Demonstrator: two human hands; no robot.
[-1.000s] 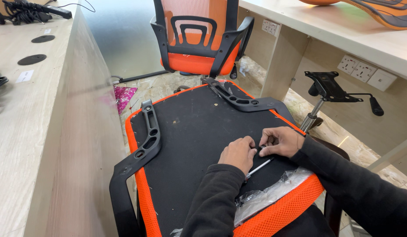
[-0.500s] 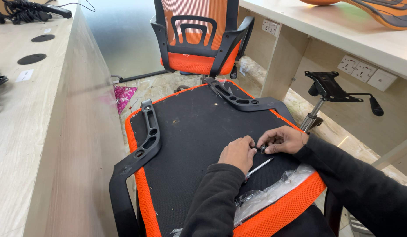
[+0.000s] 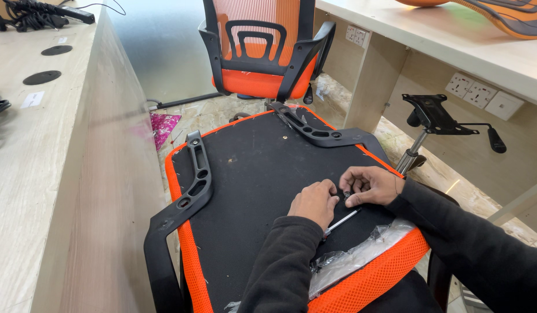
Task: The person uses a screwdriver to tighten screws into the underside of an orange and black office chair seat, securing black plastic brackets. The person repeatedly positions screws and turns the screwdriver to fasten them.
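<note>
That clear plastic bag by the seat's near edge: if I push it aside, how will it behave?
The plastic bag looks thin and crumpled, so it would likely crumple rather than slide whole. It seems light. Lying at the orange edge of the seat, it may slip off.

Clear plastic bag (image 3: 361,255): I see it crumpled along the near orange edge of the upturned seat, just below my hands, transparent with shiny creases.
White label (image 3: 32,99): a small rectangular sticker lying flat on the pale wooden desktop at my left, just below two round black grommet covers.
Screens and signs: I see none.
</note>
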